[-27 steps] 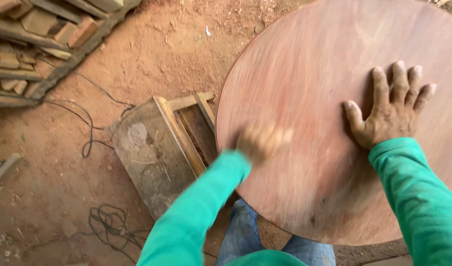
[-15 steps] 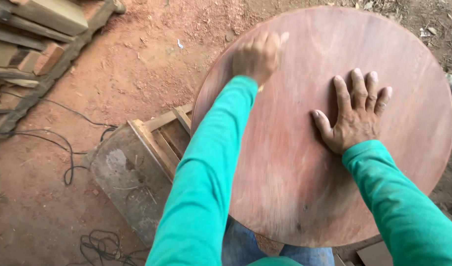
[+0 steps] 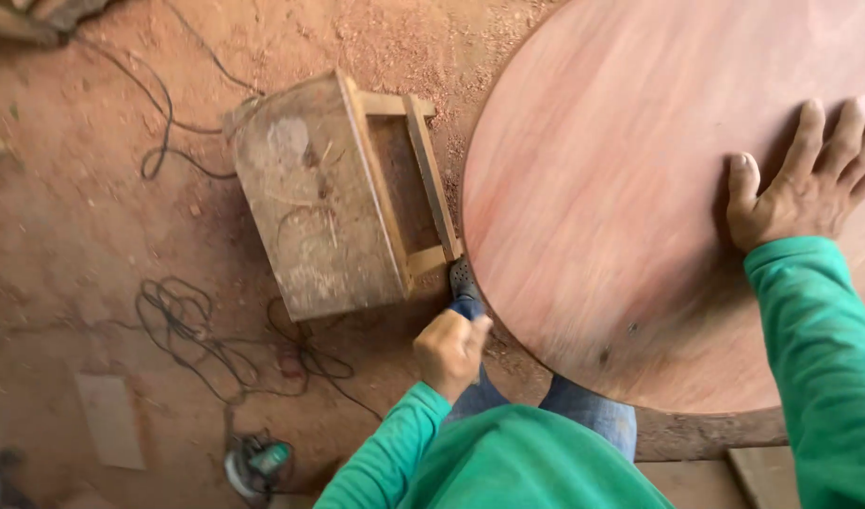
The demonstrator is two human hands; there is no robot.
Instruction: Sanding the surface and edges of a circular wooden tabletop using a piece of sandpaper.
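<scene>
Closest to the camera, at the bottom of the view, sits the person's green shirt, with blue jeans (image 3: pixel 583 415) showing just beyond it. Just past that, the left hand (image 3: pixel 448 351) hangs low beside the knee, off the near-left edge of the round wooden tabletop (image 3: pixel 621 207); its fingers are curled in together like a loose fist, and whether they pinch anything I cannot tell, since only the knuckles show. A dark shoe (image 3: pixel 464 283) peeks out right beyond this hand. The right hand (image 3: pixel 800 184) lies flat on the disc's right side, palm down, fingers spread and pointing away from the body, thumb stretched toward the middle. So the right hand is the one in contact with the tabletop, while the left is near its rim but apart from it; the board lies to the right of the left hand's fingers and slightly farther out. Being round, the reddish-brown disc has no true long axis; its faint grain streaks seem to run diagonally, from near-left to far-right, though blur makes that uncertain. Its face is turned up toward the camera, and its far part runs out of the picture. Left of the rim, a dusty wooden box frame (image 3: pixel 343 193) rests on the red dirt floor (image 3: pixel 93 188), nearly touching the edge. Black cables (image 3: pixel 183 316) loop over the ground farther left, and a green power tool (image 3: pixel 253 464) lies at the near-left.
</scene>
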